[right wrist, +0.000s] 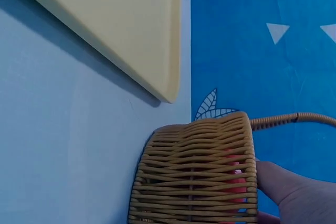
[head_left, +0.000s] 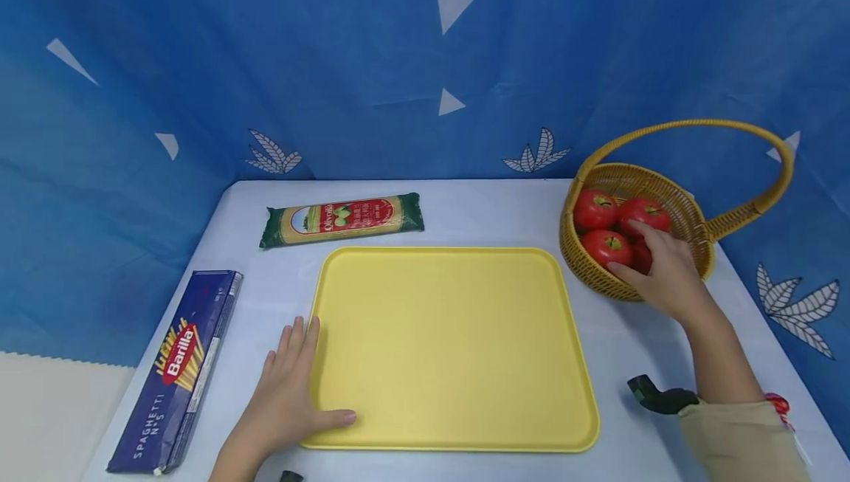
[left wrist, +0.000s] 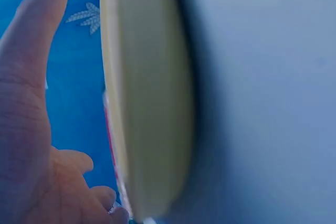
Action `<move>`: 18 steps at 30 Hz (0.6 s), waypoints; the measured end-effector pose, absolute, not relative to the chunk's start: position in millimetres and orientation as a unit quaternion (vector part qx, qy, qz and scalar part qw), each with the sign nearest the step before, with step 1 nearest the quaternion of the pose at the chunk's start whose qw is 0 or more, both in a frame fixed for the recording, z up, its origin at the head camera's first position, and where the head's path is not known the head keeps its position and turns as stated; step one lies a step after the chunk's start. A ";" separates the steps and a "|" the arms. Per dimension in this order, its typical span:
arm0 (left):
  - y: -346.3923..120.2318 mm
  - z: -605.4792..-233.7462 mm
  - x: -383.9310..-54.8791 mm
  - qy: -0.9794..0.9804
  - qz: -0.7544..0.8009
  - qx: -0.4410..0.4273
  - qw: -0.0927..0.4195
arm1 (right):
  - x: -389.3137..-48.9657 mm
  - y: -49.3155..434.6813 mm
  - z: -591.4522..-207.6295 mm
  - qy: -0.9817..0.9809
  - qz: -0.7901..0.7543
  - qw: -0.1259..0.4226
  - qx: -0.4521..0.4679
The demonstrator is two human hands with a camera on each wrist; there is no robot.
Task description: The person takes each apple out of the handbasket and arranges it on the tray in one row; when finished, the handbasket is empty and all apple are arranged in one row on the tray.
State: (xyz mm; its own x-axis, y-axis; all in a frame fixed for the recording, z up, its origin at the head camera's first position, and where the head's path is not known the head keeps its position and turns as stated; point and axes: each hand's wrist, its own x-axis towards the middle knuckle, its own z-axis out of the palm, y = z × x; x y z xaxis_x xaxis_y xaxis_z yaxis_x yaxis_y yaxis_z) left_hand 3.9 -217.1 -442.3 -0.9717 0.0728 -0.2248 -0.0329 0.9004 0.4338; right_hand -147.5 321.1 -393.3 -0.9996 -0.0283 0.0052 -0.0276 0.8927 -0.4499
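My left hand lies at the left edge of the yellow tray, fingers straight and thumb reaching over its near left corner. In the left wrist view the tray's side is close beside the thumb. My right hand is inside the wicker basket, thumb and fingers curved round a partly hidden red apple. Several red apples lie together in there. From the right wrist, the basket's wall hides most of the fingers.
A blue spaghetti box lies along the table's left side. Behind the tray is a green-ended pasta packet. The basket's tall handle arches above its rim. A blue patterned curtain hangs behind the white table.
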 end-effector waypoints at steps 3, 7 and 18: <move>-222.7 -445.8 7.3 0.962 0.231 0.009 0.145 | -151.7 323.6 -394.3 0.973 -0.228 0.016 -0.016; -226.7 -450.8 11.7 0.958 0.238 0.015 0.157 | -157.5 325.3 -393.8 0.975 -0.220 0.030 -0.023; -233.6 -455.8 18.1 0.949 0.266 0.028 0.166 | -169.5 324.0 -396.0 0.983 -0.174 0.057 -0.023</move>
State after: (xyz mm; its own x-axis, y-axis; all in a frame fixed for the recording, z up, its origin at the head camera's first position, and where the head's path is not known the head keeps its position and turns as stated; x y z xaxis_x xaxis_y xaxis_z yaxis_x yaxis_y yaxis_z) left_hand 18.1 -233.6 -455.8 -0.9432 0.1420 -0.3004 -0.0345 0.8574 0.5135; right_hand -169.5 324.0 -396.0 -0.9925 -0.0652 -0.1039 -0.0255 0.9382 -0.3452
